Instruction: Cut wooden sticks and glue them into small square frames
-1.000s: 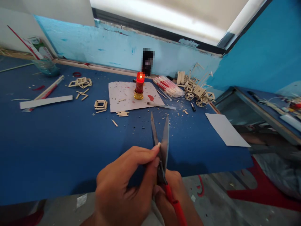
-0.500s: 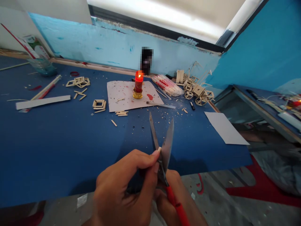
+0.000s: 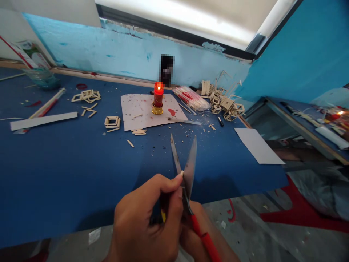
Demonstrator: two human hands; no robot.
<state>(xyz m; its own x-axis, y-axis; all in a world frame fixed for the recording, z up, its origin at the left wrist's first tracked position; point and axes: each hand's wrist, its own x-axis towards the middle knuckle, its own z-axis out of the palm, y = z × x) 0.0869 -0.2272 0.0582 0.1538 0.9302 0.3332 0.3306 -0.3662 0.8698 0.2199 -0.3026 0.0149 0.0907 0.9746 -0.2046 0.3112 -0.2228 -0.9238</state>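
Item: short stick (image 3: 182, 173), pale wood, one. We find it at the left hand (image 3: 148, 214), pinched between thumb and forefinger, only its end showing past the fingers (image 3: 170, 185); the rest is covered. The end lies just beyond the fingertips, between the scissor blades and close to their pivot; whether it touches steel we cannot tell.

Item: scissors (image 3: 191, 167), red-handled, one pair, gripped by the right hand (image 3: 207, 225), which sits below and behind the left. Points aim away from the wearer; blades stand parted. We suppose the pinch is set so near the stick's end to steady it while the skin keeps outside the cutting edges, and the stick sits deep in the blades because leverage is greatest there.

Item: red candle (image 3: 158, 98), lit, upright on a gold-coloured base, on a stained sheet of paper (image 3: 147, 122); we take the sheet as a guard for the bench (image 3: 68, 163) against drips.

Item: cut sticks (image 3: 139, 132), a small row at the sheet's near edge, perhaps kept together for easy picking; a single loose piece (image 3: 130, 143) lies nearer the hands.

Item: square stick frame (image 3: 112, 126), left of the sheet.

Item: bag of red sticks (image 3: 192, 98), lying right of the candle, beside a heap of stick frames (image 3: 227, 103), seemingly pushed back to spare working room.
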